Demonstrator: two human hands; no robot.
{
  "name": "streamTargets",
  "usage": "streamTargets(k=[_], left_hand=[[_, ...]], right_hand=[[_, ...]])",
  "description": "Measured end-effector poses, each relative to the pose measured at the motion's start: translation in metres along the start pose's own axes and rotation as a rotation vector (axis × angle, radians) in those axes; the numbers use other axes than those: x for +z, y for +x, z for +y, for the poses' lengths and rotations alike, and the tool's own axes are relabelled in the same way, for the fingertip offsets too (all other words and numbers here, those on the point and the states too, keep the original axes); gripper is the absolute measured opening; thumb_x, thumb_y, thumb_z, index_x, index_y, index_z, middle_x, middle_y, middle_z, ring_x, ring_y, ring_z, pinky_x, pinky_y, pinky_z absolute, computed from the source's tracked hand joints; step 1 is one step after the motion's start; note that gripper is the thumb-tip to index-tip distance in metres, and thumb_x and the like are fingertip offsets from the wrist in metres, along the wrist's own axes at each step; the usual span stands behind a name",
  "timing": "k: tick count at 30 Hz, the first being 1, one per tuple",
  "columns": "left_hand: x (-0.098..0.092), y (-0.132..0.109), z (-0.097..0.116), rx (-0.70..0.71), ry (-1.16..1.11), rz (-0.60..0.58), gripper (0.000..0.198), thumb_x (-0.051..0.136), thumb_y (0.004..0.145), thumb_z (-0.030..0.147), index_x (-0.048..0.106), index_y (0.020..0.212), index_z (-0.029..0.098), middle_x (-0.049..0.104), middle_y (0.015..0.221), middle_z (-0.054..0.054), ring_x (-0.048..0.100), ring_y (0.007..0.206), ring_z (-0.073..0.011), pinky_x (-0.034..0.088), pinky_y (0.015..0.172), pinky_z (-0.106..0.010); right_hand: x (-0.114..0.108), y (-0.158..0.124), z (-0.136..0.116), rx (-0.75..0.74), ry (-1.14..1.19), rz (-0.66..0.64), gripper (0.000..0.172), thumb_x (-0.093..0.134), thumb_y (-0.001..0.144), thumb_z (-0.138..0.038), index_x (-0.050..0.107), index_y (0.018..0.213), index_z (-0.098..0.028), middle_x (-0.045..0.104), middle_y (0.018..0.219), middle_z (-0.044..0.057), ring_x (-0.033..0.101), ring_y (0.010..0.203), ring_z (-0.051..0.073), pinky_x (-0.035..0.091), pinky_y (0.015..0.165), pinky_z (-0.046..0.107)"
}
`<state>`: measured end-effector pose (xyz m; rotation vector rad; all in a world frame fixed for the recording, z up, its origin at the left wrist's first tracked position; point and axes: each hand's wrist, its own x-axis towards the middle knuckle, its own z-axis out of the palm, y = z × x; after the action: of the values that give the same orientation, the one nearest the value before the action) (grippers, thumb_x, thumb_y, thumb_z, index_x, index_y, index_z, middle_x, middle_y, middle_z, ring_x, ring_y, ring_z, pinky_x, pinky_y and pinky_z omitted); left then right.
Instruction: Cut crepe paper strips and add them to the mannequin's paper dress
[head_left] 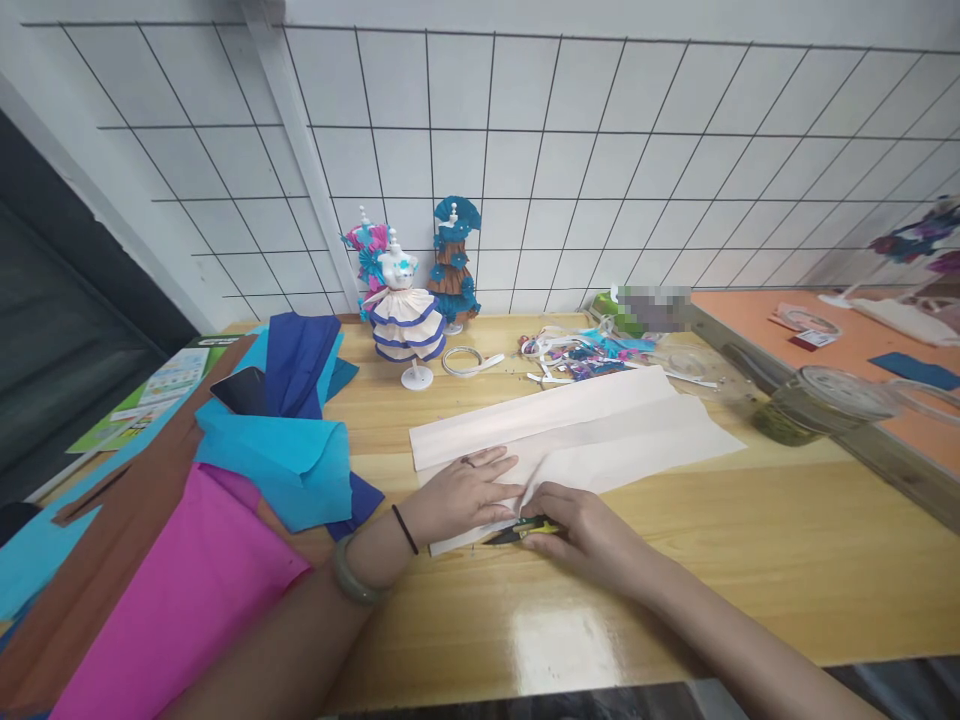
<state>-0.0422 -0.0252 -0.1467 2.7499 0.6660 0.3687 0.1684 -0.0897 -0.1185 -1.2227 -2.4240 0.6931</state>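
A long sheet of off-white crepe paper (pixel 622 430) lies creased across the middle of the wooden table. My left hand (pixel 469 490) rests flat on its left part, fingers stretched out, with a ring on one finger. Just to the right, my right hand (pixel 581 520) is closed around a pair of small thread snips (pixel 517 530) with dark blades and yellow on the handle. The blades point left, by the paper's near edge. A fold of the paper rises against my right fingers, and I cannot tell whether they also pinch it.
Coloured paper sheets, among them a pink one (pixel 187 590), and a phone (pixel 238 390) cover the left side. Dress-form figures, one in a white tiered skirt (pixel 409 325), stand behind. Paper scraps (pixel 592 355) lie at the back. A round clear container (pixel 817 405) sits at the right.
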Motion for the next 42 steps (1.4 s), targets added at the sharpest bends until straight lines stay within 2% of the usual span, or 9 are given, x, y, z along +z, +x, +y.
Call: streamTargets(k=[42], left_hand=[[0.0007, -0.0009, 0.0006, 0.014, 0.041, -0.004, 0.042, 0.035, 0.091, 0.046, 0.053, 0.123, 0.026, 0.037, 0.142, -0.004, 0.023, 0.135, -0.0204, 0.025, 0.109, -0.034]], right_hand=[[0.0065, 0.0019, -0.0051, 0.017, -0.02, 0.002, 0.018, 0.053, 0.086, -0.031, 0.06, 0.096, -0.018, 0.063, 0.094, 0.007, 0.059, 0.087, 0.019, 0.044, 0.076, 0.028]])
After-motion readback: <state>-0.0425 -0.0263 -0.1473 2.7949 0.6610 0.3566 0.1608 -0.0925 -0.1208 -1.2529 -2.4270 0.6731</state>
